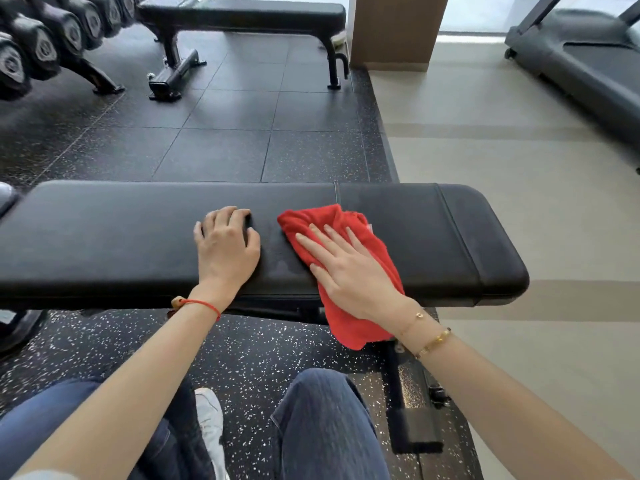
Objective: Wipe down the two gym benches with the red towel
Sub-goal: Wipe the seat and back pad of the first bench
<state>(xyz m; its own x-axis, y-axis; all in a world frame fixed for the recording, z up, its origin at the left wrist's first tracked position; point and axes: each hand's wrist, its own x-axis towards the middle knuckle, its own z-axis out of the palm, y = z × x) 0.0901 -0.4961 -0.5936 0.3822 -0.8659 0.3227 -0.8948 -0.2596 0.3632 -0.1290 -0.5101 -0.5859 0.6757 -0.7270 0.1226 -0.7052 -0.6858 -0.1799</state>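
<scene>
Head view: a black padded bench [104, 244] is seen stretched across the frame. The red towel [346, 233] is pressed flat against the pad by the right hand [346, 268], fingers straight and spread; its lower part is draped over the near edge. The left hand [225, 247] is rested just beside it on bare pad, fingers lightly curled, nothing grasped. Open pad is left on both sides, up to the rounded right end. A second bench [242, 13] is seen well apart across dark floor tiles [225, 116], near a dumbbell rack [41, 46].
</scene>
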